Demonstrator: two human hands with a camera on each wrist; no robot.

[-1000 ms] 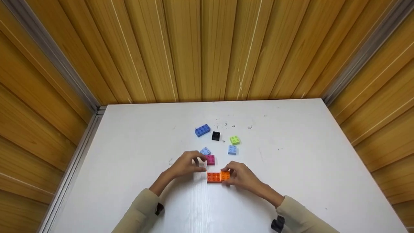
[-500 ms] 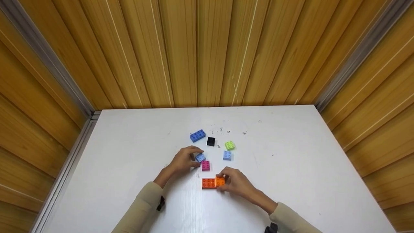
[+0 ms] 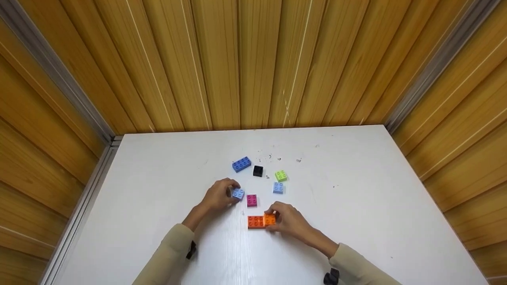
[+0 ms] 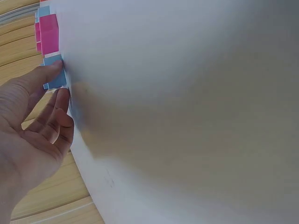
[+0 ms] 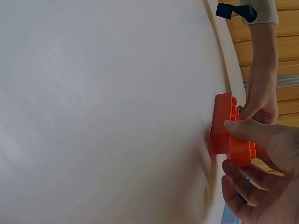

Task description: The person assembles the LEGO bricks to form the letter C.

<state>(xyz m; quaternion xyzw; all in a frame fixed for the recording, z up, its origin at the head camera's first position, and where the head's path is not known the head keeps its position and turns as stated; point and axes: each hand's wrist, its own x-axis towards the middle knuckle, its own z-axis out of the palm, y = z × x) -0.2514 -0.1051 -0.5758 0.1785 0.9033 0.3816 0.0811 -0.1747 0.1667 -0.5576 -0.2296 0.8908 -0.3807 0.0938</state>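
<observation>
My left hand (image 3: 218,194) pinches a light blue brick (image 3: 238,193) between thumb and fingers, just left of a magenta brick (image 3: 252,200). In the left wrist view the thumb lies on the near side of that light blue brick (image 4: 55,74). With my right hand (image 3: 292,218) I grip an orange brick (image 3: 270,219) that sits on the right end of a longer red-orange brick (image 3: 255,222). The right wrist view has the orange brick (image 5: 240,148) overhanging the red-orange brick (image 5: 221,123), thumb across its side. Some right-hand fingers are hidden behind the bricks.
Farther back on the white table (image 3: 336,221) lie a dark blue brick (image 3: 242,164), a black brick (image 3: 258,171), a lime green brick (image 3: 281,175) and a second light blue brick (image 3: 278,188). Wood-look panels (image 3: 257,63) stand behind and at both sides.
My left hand reached the light blue brick behind the magenta one, took hold of it and drew it left, apart from the magenta brick. The right hand keeps its grip; the head view tilted slightly.
</observation>
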